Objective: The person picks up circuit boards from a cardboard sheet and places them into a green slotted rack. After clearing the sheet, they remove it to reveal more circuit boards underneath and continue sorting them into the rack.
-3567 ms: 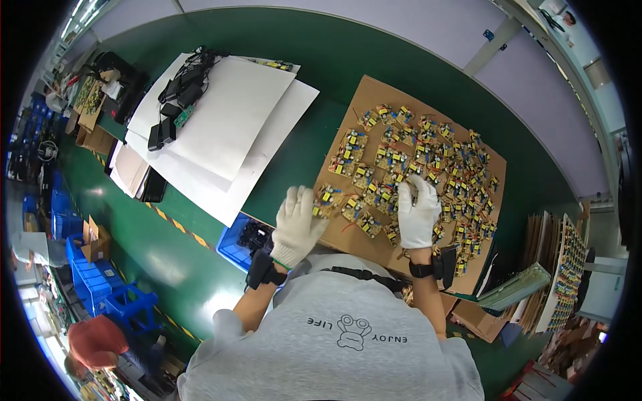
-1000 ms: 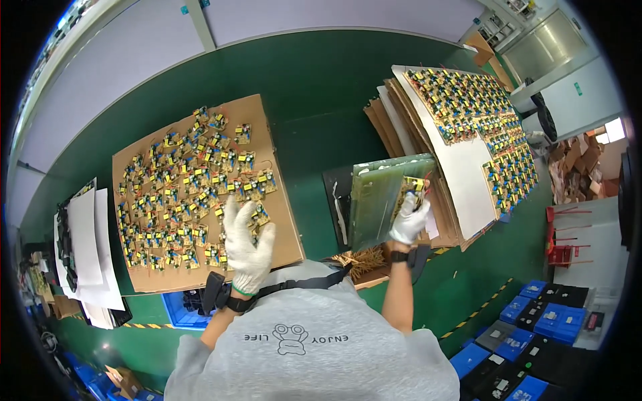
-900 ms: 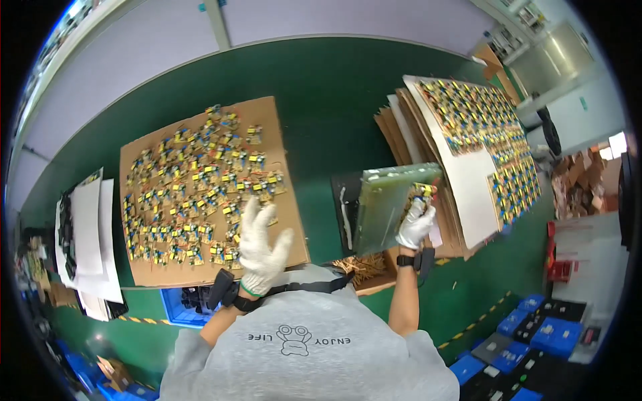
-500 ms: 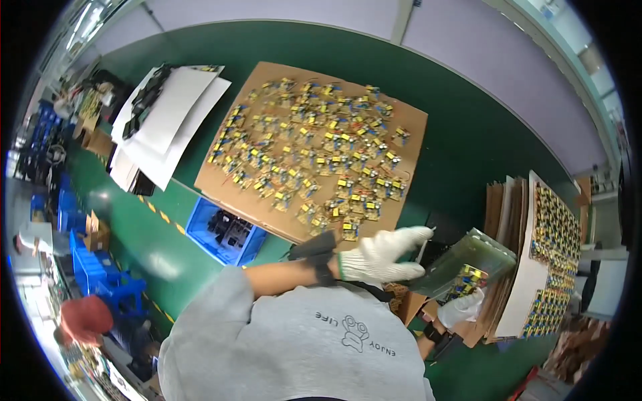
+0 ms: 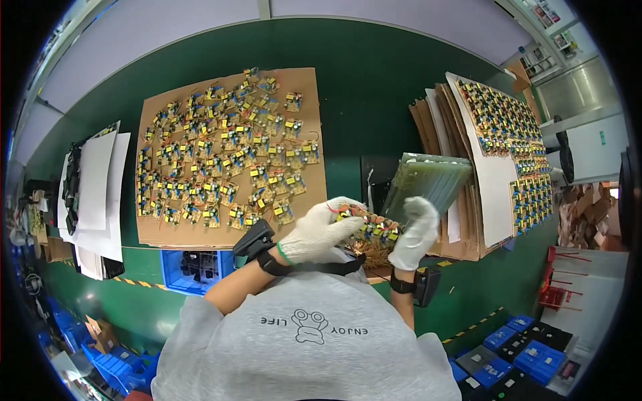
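Note:
A strip of joined circuit boards (image 5: 372,226), with yellow and dark parts and red wires, is in front of my chest. My left hand (image 5: 319,230), in a white knitted glove, grips its left end between thumb and fingers. My right hand (image 5: 416,234), gloved too, is beside the strip's right end, its fingers raised and apart; whether it touches the boards I cannot tell. Behind them a stack of greenish translucent trays (image 5: 431,179) leans at an angle. Loose small circuit boards (image 5: 214,150) with yellow parts cover a brown cardboard sheet (image 5: 309,87) on the left.
On the right stand upright cardboard sheets (image 5: 461,147) beside a white board (image 5: 491,200) bearing rows of circuit boards (image 5: 531,200). White sheets (image 5: 93,190) lie far left. A blue bin (image 5: 175,281) with black parts is below the green table's (image 5: 371,100) edge.
My view has turned right. The strip of boards has come from my right hand to in front of me, and my left hand, empty before, now grips it. The right hand's fingers have opened.

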`<state>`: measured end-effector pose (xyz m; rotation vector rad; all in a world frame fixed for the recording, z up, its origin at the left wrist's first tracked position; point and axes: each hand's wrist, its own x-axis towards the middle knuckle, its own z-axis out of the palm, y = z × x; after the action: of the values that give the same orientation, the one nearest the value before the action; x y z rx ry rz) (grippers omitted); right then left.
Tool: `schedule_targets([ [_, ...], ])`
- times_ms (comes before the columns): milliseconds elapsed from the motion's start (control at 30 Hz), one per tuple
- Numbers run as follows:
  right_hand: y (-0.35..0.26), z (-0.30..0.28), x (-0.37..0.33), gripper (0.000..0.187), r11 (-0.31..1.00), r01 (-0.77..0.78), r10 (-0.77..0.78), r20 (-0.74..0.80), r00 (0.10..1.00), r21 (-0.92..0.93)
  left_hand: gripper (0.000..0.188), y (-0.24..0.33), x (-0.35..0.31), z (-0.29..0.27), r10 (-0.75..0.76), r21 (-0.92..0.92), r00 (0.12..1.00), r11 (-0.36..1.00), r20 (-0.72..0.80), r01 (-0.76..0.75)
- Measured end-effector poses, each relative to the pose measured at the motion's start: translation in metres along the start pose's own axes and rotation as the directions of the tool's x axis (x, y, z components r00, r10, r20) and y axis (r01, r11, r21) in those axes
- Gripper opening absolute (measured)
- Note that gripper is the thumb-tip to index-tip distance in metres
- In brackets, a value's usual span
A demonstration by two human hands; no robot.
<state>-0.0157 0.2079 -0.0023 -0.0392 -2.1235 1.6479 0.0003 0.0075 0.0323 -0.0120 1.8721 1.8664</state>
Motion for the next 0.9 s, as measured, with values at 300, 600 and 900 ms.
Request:
schedule_targets([
  [300,-0.025,0.028,-0.011,0.035,0.906,-0.36,0.402,0.189,0.896,-0.223,0.036,-0.009,-0.027,-0.01,0.031,-0.433,0.998,0.9,-0.059,-0.053],
  [600,-0.04,0.104,-0.028,0.035,-0.106,-0.927,0.311,0.897,0.313,0.36,0.046,-0.061,-0.099,-0.044,-0.134,-0.965,0.975,0.217,-0.178,-0.147],
  [900,-0.058,0.222,-0.094,0.028,0.982,-0.132,0.188,0.793,0.58,-0.137,0.042,-0.127,-0.212,-0.109,-0.293,-0.684,0.62,0.378,-0.728,-0.624],
])
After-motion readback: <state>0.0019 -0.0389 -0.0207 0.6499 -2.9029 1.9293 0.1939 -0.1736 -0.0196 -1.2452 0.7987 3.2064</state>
